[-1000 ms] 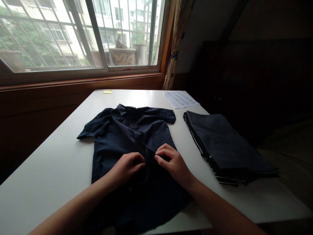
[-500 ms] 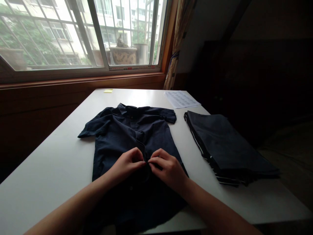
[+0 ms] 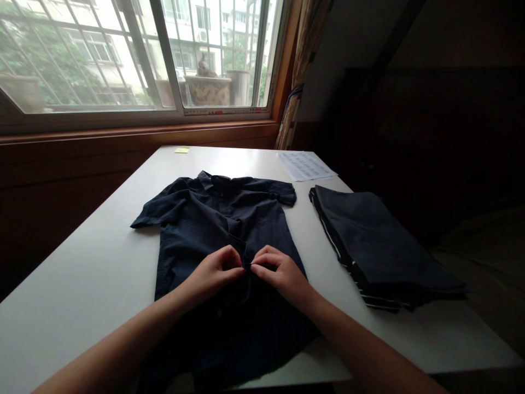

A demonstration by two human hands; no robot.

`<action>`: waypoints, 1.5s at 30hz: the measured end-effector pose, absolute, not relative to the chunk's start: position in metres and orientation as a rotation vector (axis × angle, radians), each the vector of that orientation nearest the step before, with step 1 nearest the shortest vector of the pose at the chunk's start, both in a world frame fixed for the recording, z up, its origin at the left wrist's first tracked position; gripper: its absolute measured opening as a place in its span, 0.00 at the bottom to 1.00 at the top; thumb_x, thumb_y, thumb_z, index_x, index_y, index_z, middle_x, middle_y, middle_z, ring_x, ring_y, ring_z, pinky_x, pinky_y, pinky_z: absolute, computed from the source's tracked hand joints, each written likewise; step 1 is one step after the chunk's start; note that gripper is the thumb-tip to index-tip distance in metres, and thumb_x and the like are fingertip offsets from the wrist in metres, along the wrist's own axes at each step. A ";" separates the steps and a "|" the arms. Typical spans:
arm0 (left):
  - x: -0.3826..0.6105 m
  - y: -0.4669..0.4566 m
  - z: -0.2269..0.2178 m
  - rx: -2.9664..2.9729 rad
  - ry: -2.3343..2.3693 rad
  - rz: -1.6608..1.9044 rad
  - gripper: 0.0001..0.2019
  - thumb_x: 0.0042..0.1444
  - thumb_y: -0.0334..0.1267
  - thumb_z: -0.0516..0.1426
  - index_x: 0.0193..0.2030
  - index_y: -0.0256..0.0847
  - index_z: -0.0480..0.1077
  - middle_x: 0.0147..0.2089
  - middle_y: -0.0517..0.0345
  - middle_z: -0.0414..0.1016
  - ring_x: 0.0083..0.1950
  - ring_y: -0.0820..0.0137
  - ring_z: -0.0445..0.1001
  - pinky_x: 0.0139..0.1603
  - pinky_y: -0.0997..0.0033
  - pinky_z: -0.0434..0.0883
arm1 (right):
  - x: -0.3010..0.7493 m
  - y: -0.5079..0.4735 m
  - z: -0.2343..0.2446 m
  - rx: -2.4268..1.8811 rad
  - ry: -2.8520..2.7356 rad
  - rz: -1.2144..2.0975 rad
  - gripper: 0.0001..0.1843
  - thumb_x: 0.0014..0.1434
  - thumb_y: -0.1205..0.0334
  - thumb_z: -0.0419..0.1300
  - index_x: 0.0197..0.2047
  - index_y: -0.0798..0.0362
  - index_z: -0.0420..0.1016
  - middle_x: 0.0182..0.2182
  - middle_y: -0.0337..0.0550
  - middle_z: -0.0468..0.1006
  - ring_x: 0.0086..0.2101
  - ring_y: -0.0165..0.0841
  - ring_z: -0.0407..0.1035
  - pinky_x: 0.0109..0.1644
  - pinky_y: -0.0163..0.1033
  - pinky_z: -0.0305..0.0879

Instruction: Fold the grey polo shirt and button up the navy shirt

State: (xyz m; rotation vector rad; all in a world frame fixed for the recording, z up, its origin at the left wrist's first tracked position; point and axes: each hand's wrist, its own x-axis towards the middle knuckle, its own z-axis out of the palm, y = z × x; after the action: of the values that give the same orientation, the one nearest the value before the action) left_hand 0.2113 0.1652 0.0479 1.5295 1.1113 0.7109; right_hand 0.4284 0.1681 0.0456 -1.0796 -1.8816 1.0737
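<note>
Shirt (image 3: 186, 230): one, dark blue, soft thin cloth with wrinkles, lying in the middle of the surface
Sleeves: two, short and wide, one out to each side
Collar (image 3: 206, 180): one, pointy, at the far end of the shirt
Button (image 3: 219, 313): one easy to see, small, round and pale, lower down than the hands
Left hand (image 3: 219, 268): fingers curled, thumb pointing in; its grip pinches the front edge of the shirt
Right hand (image 3: 281, 272): bent the same way, its grip pinching that edge too, just beside the left fingertips
Arms: two, bare, reaching in from the bottom corners
Surface (image 3: 102, 241): one, white, smooth and flat
Cloth stack (image 3: 377, 241): one, dark, folded flat, white lines along its side; too dark to count the layers
Paper (image 3: 305, 166): white, thin, with grey print, at the far right
Yellow note (image 3: 182, 150): small and flat, near the far edge
Curtain (image 3: 296, 82): one, tied in, beside the window (image 3: 166, 54)
</note>
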 end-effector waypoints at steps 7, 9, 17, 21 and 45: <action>0.210 0.167 0.046 1.500 1.081 0.715 0.10 0.53 0.41 0.62 0.37 0.38 0.69 0.33 0.62 0.69 0.34 0.72 0.67 0.33 0.75 0.65 | 0.427 0.167 0.044 -1.104 -1.886 1.024 0.05 0.61 0.62 0.63 0.35 0.51 0.81 0.36 0.41 0.76 0.40 0.33 0.72 0.48 0.38 0.66; 0.210 0.167 0.045 1.491 1.073 0.718 0.10 0.53 0.41 0.62 0.37 0.38 0.69 0.33 0.62 0.69 0.34 0.72 0.67 0.33 0.75 0.65 | 0.427 0.166 0.044 -1.104 -1.891 1.014 0.05 0.61 0.62 0.63 0.36 0.51 0.81 0.36 0.41 0.76 0.40 0.33 0.72 0.48 0.38 0.66; 0.211 0.166 0.046 1.475 1.084 0.710 0.11 0.53 0.41 0.62 0.38 0.38 0.69 0.33 0.61 0.70 0.34 0.72 0.67 0.34 0.74 0.64 | 0.425 0.165 0.044 -1.090 -1.916 0.970 0.05 0.60 0.63 0.63 0.37 0.51 0.82 0.36 0.41 0.76 0.39 0.32 0.72 0.48 0.38 0.66; 0.212 0.166 0.049 1.452 1.099 0.699 0.12 0.52 0.43 0.63 0.37 0.38 0.69 0.32 0.61 0.69 0.33 0.72 0.67 0.33 0.75 0.64 | 0.424 0.164 0.046 -1.098 -1.917 0.933 0.05 0.60 0.64 0.64 0.36 0.50 0.82 0.35 0.41 0.76 0.39 0.33 0.72 0.47 0.38 0.67; 0.213 0.166 0.049 1.412 1.106 0.726 0.12 0.50 0.43 0.64 0.35 0.38 0.69 0.31 0.62 0.68 0.32 0.73 0.66 0.31 0.76 0.63 | 0.422 0.162 0.044 -1.052 -1.922 0.899 0.05 0.60 0.63 0.64 0.37 0.49 0.82 0.35 0.41 0.75 0.39 0.33 0.72 0.47 0.39 0.68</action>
State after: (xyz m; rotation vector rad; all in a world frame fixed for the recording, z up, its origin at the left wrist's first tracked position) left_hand 0.2130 0.1660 0.0490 1.4123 1.1061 0.7259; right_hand 0.4225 0.1622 0.0438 -1.0516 -1.9218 0.8994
